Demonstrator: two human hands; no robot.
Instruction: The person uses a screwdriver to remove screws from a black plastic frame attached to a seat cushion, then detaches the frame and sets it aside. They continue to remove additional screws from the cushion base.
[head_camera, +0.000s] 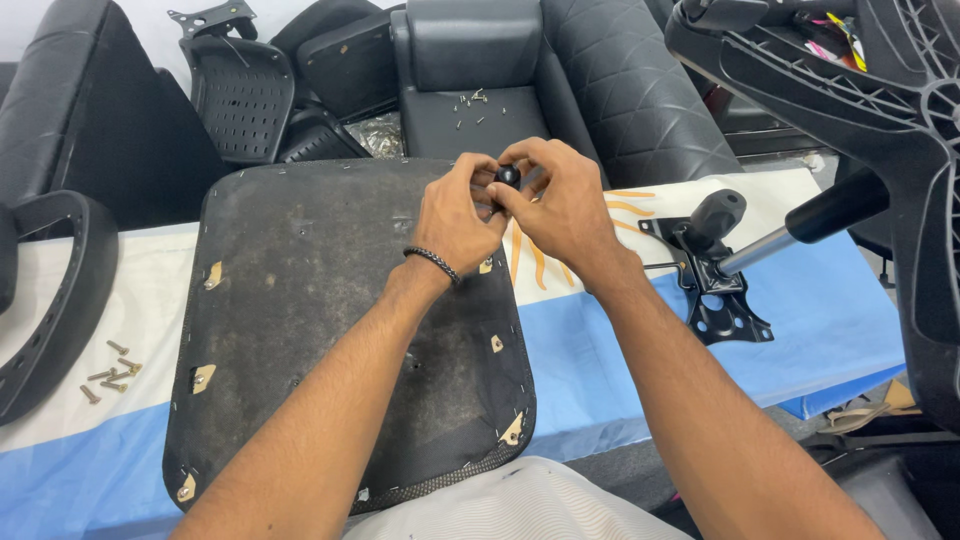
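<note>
An upturned black chair seat pan (300, 320) lies on the table, its underside up with small metal tabs along the edges. Over its far right corner my left hand (455, 215) and my right hand (560, 205) meet, fingers pinched together on a small round black knob (509, 175). A dark braided band circles my left wrist. What lies below the knob is hidden by my fingers.
A black metal chair mechanism plate (715, 290) with a gas cylinder (790, 235) lies to the right; a black star base (880, 110) looms at top right. Several screws (110, 370) lie at the left beside a curved armrest (50, 300). Black chair parts stand behind.
</note>
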